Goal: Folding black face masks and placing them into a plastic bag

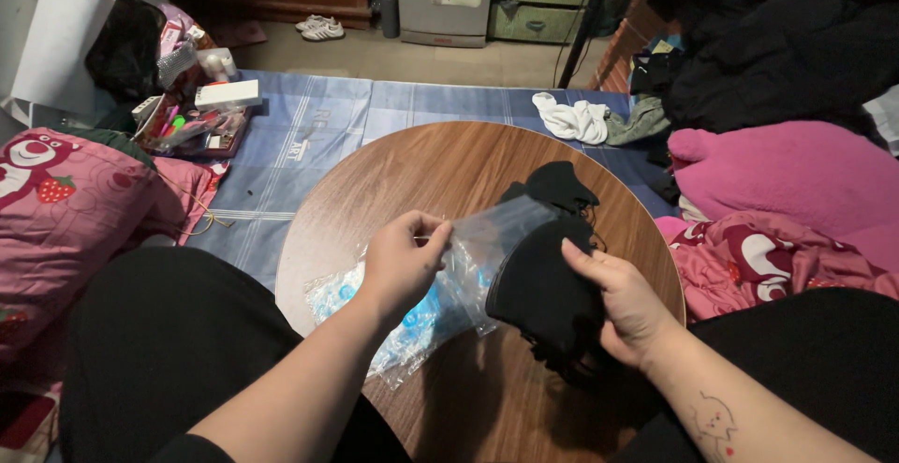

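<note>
My left hand [403,262] pinches the open edge of a clear plastic bag [487,238] above a round wooden table [421,168]. My right hand [623,304] grips a stack of black face masks [543,280], partly pushed into the bag's mouth. More black masks [559,184] lie on the table just beyond. Under the held bag lies a pile of clear plastic bags with blue print [412,327].
A blue mat [309,131] covers the floor behind the table. A pink pillow [66,191] and a cluttered box [192,121] sit at left. Pink bedding [787,182], dark clothes [768,51] and a white cloth [571,118] lie at right.
</note>
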